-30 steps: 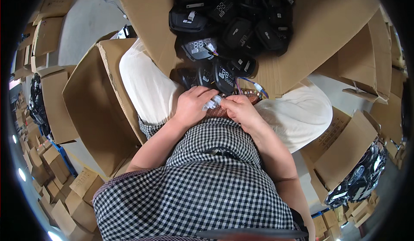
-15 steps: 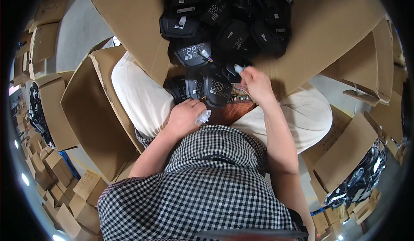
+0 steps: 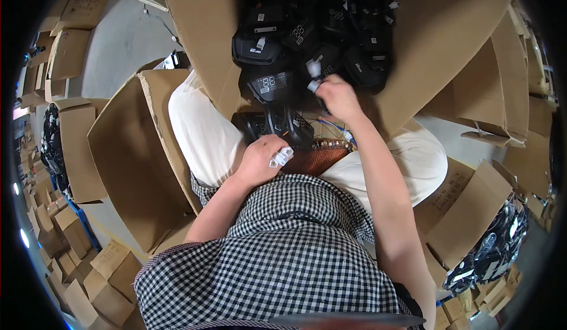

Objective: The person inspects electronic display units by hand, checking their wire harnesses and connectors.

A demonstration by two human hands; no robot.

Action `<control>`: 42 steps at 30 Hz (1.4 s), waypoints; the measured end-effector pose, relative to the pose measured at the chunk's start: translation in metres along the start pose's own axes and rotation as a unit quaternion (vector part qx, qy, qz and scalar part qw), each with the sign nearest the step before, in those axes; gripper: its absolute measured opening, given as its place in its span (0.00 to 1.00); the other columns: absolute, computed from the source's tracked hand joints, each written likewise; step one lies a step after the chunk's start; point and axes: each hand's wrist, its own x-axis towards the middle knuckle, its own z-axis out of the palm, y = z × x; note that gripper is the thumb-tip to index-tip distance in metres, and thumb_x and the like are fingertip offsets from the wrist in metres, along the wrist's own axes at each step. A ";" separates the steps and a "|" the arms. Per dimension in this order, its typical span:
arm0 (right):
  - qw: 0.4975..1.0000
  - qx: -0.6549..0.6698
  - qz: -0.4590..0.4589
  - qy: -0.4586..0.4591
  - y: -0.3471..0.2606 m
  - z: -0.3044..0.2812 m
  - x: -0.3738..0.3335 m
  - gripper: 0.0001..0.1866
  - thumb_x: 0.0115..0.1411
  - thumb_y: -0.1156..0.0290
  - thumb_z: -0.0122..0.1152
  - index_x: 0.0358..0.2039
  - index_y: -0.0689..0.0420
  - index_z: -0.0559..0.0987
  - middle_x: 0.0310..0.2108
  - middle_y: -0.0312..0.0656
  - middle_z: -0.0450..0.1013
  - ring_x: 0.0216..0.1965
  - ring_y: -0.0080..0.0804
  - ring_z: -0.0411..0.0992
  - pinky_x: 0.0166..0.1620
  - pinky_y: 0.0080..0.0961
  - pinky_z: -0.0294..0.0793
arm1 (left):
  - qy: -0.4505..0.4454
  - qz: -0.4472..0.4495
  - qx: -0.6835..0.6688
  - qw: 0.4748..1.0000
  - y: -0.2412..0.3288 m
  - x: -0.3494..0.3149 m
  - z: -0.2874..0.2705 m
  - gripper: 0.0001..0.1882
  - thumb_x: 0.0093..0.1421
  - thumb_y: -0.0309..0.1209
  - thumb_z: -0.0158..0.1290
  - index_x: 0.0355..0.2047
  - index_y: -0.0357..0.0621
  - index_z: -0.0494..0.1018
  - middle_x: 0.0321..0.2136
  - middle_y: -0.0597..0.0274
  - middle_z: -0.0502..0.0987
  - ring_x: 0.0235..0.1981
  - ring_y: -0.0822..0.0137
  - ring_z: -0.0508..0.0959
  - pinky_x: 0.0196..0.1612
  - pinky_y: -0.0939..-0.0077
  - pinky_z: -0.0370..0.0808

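Note:
My left hand (image 3: pixel 258 160) rests closed at my lap, with a bunch of white plug connectors (image 3: pixel 282 157) sticking out of its fingers. Beside those fingers lie several black display units (image 3: pixel 298 130) with printed digits, between my thighs. Farther up, my right hand (image 3: pixel 338 98) pinches a white plug connector (image 3: pixel 314 85); a second white piece blurs just above it. Its cable is mostly hidden. Left of that hand sits a black display unit (image 3: pixel 270 86) with light digits, at the near end of a heap of similar units (image 3: pixel 260 49).
A large cardboard sheet or box (image 3: pixel 431 52) lies under the heap. Between my legs is a reddish-brown woven basket (image 3: pixel 313 161) with coloured wires above it. An open carton (image 3: pixel 136 170) stands at my left, and another carton (image 3: pixel 466 212) beside bagged black parts (image 3: pixel 496 241) at my right.
My right hand has moved up and to the left with the white connector. The connector that lay across the nearest heap unit is off its face. My left hand stays at my lap.

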 end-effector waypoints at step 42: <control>0.812 0.464 0.282 -0.213 -0.102 0.027 -0.136 0.12 0.56 0.66 0.55 0.28 0.62 0.78 0.21 0.45 0.74 0.24 0.34 0.72 0.31 0.30 0.68 | -0.199 0.084 0.094 0.972 0.003 0.019 0.009 0.13 0.43 0.30 0.59 0.33 0.54 0.76 0.30 0.68 0.77 0.34 0.63 0.78 0.35 0.69 0.75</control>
